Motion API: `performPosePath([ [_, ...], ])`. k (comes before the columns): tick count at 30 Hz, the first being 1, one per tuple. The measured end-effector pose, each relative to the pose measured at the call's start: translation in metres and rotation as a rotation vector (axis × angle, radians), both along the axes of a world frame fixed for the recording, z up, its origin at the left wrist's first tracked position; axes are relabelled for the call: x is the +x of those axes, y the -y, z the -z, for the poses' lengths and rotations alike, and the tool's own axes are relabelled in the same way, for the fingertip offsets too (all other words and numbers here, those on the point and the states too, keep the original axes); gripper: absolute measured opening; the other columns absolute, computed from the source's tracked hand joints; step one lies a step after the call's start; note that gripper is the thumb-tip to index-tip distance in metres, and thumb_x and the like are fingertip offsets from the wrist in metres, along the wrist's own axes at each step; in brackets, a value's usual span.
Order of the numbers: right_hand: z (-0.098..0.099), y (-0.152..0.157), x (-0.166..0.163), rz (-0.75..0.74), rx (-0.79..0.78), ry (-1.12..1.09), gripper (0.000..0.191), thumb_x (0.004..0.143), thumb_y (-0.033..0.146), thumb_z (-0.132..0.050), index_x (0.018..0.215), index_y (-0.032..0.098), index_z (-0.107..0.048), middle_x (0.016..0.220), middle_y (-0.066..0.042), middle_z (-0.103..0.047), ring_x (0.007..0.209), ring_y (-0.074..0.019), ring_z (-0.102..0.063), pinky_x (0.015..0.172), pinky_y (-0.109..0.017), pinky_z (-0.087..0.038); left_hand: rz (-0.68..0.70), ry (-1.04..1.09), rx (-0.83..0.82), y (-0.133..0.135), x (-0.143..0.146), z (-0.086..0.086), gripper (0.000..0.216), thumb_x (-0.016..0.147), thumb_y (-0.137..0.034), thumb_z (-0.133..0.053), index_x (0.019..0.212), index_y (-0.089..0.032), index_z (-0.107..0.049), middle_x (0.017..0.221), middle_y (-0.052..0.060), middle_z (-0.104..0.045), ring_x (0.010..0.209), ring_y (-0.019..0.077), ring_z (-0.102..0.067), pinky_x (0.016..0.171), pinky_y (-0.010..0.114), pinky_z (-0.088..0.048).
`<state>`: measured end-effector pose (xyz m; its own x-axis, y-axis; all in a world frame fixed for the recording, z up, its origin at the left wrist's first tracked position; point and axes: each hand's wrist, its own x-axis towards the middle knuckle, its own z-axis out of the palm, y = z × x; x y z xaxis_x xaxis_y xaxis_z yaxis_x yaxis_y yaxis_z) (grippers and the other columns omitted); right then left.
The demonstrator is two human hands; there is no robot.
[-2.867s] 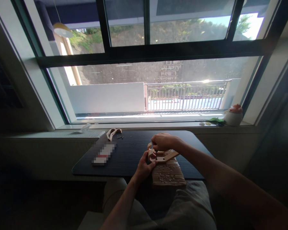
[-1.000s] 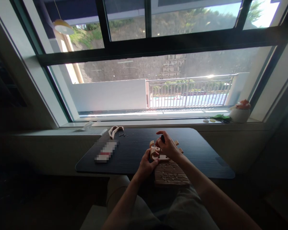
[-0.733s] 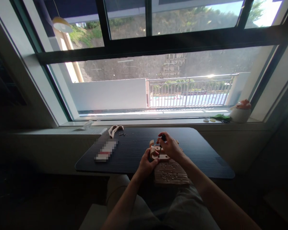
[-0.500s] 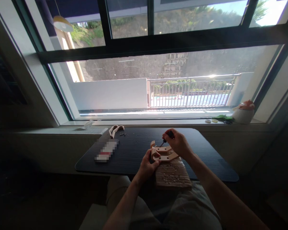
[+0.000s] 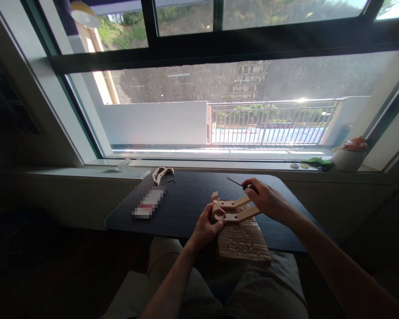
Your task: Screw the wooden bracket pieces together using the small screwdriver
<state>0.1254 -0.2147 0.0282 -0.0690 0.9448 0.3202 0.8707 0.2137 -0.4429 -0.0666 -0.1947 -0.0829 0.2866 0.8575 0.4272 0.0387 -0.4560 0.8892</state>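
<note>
My left hand [image 5: 205, 227] is closed on the rounded end of a light wooden assembly [image 5: 232, 210] of two curved arms, held just above the dark table [image 5: 182, 206]. My right hand [image 5: 266, 200] is closed round the handle of a thin screwdriver [image 5: 236, 182], whose shaft points left and away, lifted clear of the wood. Under the assembly lies a ribbed wooden board [image 5: 242, 238] dotted with small holes, hanging over the table's near edge above my lap.
A blurred flat package [image 5: 149, 203] lies on the table's left part. More curved wooden pieces [image 5: 161, 173] and small screws [image 5: 171, 180] sit at the far left corner. On the window sill right stand a white pot [image 5: 348, 157] and green items [image 5: 314, 163].
My right hand has drawn the screwdriver up and to the right, off the wooden assembly. The left hand keeps its hold. The view has tilted down a little.
</note>
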Motion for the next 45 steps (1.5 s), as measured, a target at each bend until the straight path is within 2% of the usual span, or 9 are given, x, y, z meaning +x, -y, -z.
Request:
performPosePath([
  [2,0.003,-0.022,-0.006,-0.097,0.009,-0.189,0.032,0.085,0.033,-0.039,0.109,0.018,-0.055,0.081,-0.003,-0.067,0.071,-0.0159,-0.06,0.063,-0.026,-0.042,-0.003,0.001,-0.005,0.0,0.0,0.0,0.026,0.071,-0.019,-0.062,0.096,-0.019,-0.057,0.093,0.003,-0.061,0.09,0.0174,-0.055,0.09,0.029,-0.04],
  [6,0.027,-0.05,-0.017,-0.204,-0.124,-0.265,0.033,0.074,0.033,-0.055,0.104,0.019,-0.058,0.077,-0.001,-0.068,0.068,-0.0164,-0.061,0.061,-0.027,-0.045,-0.018,0.013,-0.028,-0.002,0.001,0.002,0.032,0.069,-0.018,-0.063,0.101,-0.02,-0.056,0.093,0.002,-0.062,0.09,0.0177,-0.055,0.09,0.029,-0.04],
  [11,0.051,-0.055,-0.027,-0.218,-0.164,-0.496,0.025,0.076,0.032,-0.054,0.097,0.018,-0.054,0.085,-0.004,-0.067,0.076,-0.0186,-0.063,0.062,-0.029,-0.05,0.01,0.017,-0.045,-0.004,0.001,0.004,0.038,0.071,-0.021,-0.063,0.107,-0.02,-0.052,0.097,0.002,-0.063,0.092,0.0185,-0.057,0.09,0.03,-0.04],
  [14,0.061,-0.055,-0.035,-0.222,-0.145,-0.498,0.023,0.081,0.033,-0.047,0.099,0.018,-0.047,0.085,-0.005,-0.067,0.072,-0.017,-0.063,0.055,-0.027,-0.05,0.0,0.037,-0.043,-0.006,0.002,0.006,0.045,0.07,-0.022,-0.065,0.112,-0.02,-0.049,0.108,0.004,-0.06,0.098,0.0196,-0.055,0.089,0.03,-0.041],
  [17,0.068,-0.056,-0.039,-0.233,-0.091,-0.457,0.023,0.083,0.033,-0.044,0.101,0.019,-0.045,0.086,-0.003,-0.066,0.069,-0.0154,-0.062,0.056,-0.026,-0.048,0.008,0.044,-0.047,-0.007,0.002,0.008,0.045,0.071,-0.022,-0.064,0.113,-0.02,-0.048,0.104,0.003,-0.061,0.095,0.0186,-0.056,0.087,0.03,-0.041],
  [23,0.064,-0.059,-0.033,-0.211,0.009,-0.314,0.018,0.078,0.029,-0.051,0.092,0.018,-0.054,0.085,-0.005,-0.064,0.081,-0.0189,-0.059,0.071,-0.029,-0.043,-0.026,0.022,-0.03,-0.007,0.002,0.011,0.046,0.071,-0.023,-0.065,0.113,-0.021,-0.047,0.106,0.003,-0.06,0.095,0.0186,-0.055,0.085,0.029,-0.042],
  [29,0.057,-0.065,-0.03,-0.237,0.008,-0.264,0.021,0.079,0.031,-0.051,0.093,0.017,-0.054,0.08,-0.003,-0.063,0.07,-0.015,-0.057,0.062,-0.025,-0.041,-0.017,0.037,-0.039,-0.01,0.003,0.017,0.051,0.07,-0.02,-0.065,0.116,-0.021,-0.043,0.099,0.002,-0.062,0.091,0.017,-0.057,0.087,0.031,-0.042],
  [41,0.051,-0.059,-0.036,-0.292,0.026,-0.214,0.019,0.077,0.034,-0.053,0.086,0.018,-0.055,0.07,0.0,-0.059,0.062,-0.0124,-0.052,0.054,-0.023,-0.036,0.016,0.092,-0.066,-0.009,0.005,0.015,0.056,0.069,-0.018,-0.065,0.119,-0.022,-0.039,0.105,0.004,-0.059,0.09,0.0174,-0.061,0.084,0.032,-0.046],
  [45,0.05,-0.056,-0.034,-0.292,0.035,-0.192,0.018,0.077,0.034,-0.053,0.084,0.018,-0.055,0.068,0.001,-0.058,0.059,-0.0118,-0.05,0.053,-0.023,-0.034,-0.025,0.046,-0.05,-0.009,0.004,0.014,0.056,0.068,-0.018,-0.066,0.118,-0.02,-0.042,0.105,0.004,-0.058,0.095,0.0191,-0.058,0.085,0.031,-0.045],
])
